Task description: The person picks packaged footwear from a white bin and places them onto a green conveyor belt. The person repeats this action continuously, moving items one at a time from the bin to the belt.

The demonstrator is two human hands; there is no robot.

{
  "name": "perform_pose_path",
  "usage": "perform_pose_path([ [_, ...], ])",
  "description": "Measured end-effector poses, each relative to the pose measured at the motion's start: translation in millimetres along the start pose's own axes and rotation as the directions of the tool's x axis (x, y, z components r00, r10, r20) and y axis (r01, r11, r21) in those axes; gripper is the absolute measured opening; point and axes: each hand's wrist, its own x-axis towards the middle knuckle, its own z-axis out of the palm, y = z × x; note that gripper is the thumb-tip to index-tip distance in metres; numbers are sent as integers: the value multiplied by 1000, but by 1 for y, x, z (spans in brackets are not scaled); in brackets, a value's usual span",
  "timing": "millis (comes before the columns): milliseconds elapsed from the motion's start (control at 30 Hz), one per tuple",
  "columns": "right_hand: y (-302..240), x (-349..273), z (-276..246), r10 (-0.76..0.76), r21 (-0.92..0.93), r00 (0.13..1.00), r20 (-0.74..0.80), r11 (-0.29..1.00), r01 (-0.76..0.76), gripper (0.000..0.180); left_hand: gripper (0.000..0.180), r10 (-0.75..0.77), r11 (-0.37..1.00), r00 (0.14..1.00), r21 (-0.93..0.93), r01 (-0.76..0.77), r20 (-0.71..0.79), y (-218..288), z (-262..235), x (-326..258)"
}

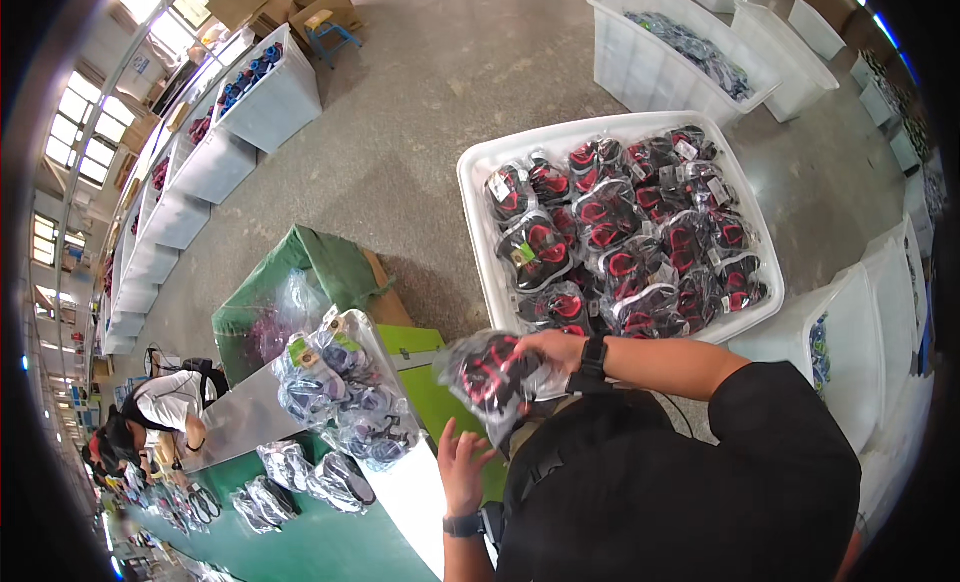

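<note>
My right hand (549, 351) grips a clear plastic bag with a pair of black and red shoes (488, 378) inside, held beside the near left edge of a large white bin (478, 222). Many bagged black and red shoes (612, 214) fill that bin. Below the held bag, my left hand (464, 464) is open with its fingers spread, apart from the bag. To its left, bagged grey-purple shoes (345, 392) are heaped at the table's end. More bagged pairs of dark shoes with pale soles (340, 482) lie on the green tabletop (330, 538).
A green cloth-covered box (262, 282) stands beyond the table. White bins of shoes line the left (270, 107) and another white bin (650, 62) stands at the far right. People (170, 407) work farther along the table. A small blue stool (335, 40) stands at the back.
</note>
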Motion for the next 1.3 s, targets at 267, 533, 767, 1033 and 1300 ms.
perform_pose_path([
  [267,-137,-4,-78,-520,240,832,-193,797,554,44,55,32,985,917,166,38,-399,-49,-70,-45],
  [533,-165,41,-135,-382,-157,530,-757,894,420,66,51,-6,976,888,189,104,-460,-89,-116,-73],
  [767,-51,38,-131,-218,-89,780,-587,975,205,31,48,28,972,845,211,101,-535,-106,-162,-92],
  [1033,35,-7,-139,-235,-318,765,-599,947,42,35,43,170,872,782,461,164,-599,-125,-269,-61],
  [1300,140,-60,-197,-158,-197,519,-840,980,-20,21,63,649,582,493,796,169,-579,-58,-405,19],
])
